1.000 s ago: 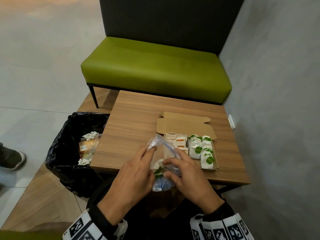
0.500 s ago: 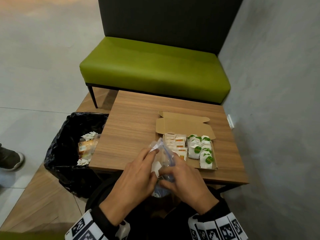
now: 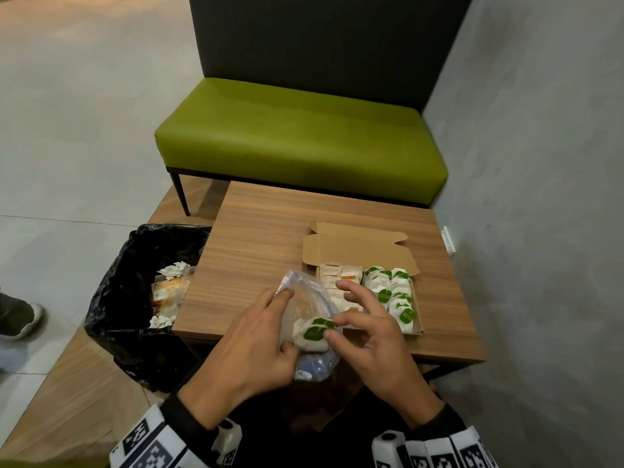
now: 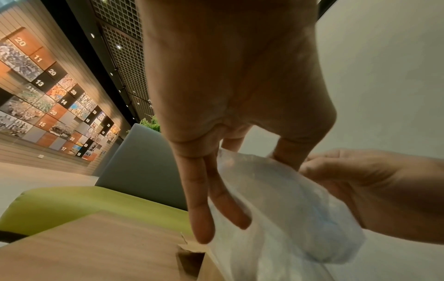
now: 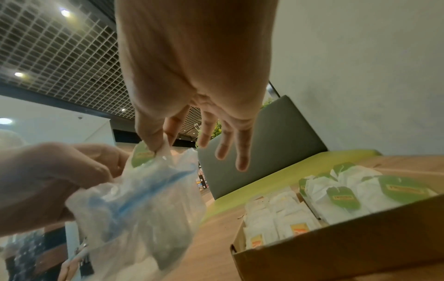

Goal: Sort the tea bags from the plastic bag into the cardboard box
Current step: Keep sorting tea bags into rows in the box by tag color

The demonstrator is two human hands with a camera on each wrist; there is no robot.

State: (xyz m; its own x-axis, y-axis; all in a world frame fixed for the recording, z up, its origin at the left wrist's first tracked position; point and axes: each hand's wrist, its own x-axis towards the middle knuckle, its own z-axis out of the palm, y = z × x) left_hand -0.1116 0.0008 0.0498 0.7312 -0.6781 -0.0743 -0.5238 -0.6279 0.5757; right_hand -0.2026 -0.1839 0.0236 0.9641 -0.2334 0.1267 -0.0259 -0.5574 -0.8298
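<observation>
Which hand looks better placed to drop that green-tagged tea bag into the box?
The right hand: it already pinches the green-tagged tea bag and is nearer the cardboard box; the left hand holds the plastic bag.

You see dim, warm indoor light from ceiling spots; both wrist views bend strongly at the edges, and the near plastic bag blurs.
</observation>
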